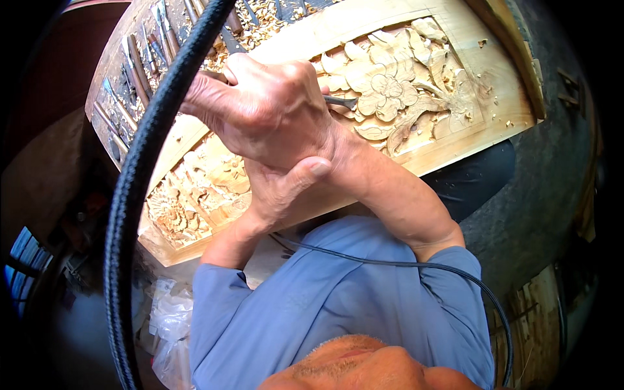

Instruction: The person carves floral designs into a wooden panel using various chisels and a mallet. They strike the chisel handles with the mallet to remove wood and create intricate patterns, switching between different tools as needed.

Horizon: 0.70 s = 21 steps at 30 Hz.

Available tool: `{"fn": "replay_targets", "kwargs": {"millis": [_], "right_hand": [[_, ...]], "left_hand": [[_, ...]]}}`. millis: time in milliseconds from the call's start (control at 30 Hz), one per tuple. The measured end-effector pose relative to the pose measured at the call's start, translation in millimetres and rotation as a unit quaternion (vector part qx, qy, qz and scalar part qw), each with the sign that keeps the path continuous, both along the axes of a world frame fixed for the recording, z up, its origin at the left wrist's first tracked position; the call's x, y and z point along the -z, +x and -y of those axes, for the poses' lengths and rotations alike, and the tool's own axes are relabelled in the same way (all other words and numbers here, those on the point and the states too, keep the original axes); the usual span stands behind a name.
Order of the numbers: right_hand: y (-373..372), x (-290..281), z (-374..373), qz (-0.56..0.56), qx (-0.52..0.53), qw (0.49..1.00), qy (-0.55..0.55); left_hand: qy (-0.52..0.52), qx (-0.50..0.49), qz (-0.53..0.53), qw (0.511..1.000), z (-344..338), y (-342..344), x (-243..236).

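Observation:
A carved wooden panel (468, 123) lies slantwise before me, with a raised flower (388, 96) and leaves cut into its right section. My right hand (266, 107) is closed around the handle of a carving chisel, reaching over my left hand. The chisel's dark metal blade (342, 102) comes out beyond the hands, its tip at the petals left of the flower's centre. Beneath my right wrist is my left hand (286, 185), thumb against that wrist; a fingertip shows beside the blade. The rest of its fingers are hidden, as is most of the handle.
Several carving tools (138, 70) lie among wood shavings (260, 29) on the worktable at the upper left. A thick black braided cable (133, 188) crosses the view's left side. A clear plastic bag (172, 315) is at the lower left. More carving (195, 188) fills the panel's left section.

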State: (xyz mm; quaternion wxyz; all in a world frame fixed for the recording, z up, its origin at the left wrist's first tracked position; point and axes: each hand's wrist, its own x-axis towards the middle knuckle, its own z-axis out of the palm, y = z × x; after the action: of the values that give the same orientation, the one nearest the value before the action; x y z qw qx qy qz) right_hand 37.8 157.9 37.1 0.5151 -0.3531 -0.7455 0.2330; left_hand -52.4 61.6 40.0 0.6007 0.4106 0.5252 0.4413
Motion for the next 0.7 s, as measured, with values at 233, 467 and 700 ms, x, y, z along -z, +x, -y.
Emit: {"fn": "replay_targets", "kwargs": {"millis": [233,467,700], "right_hand": [[-15,-4,1,-0.032,0.042,0.999,0.006],[-1,-11,7,0.016,-0.032,0.997,-0.062],[-10,17,21,0.034,-0.021,0.999,-0.003]], "left_hand": [[0.106,0.015,-0.007,0.994,-1,5,5],[0.031,-0.008,0.035,0.999,1,4,1],[-0.002,-0.001,0.049,0.999,-5,9,-9]]}}
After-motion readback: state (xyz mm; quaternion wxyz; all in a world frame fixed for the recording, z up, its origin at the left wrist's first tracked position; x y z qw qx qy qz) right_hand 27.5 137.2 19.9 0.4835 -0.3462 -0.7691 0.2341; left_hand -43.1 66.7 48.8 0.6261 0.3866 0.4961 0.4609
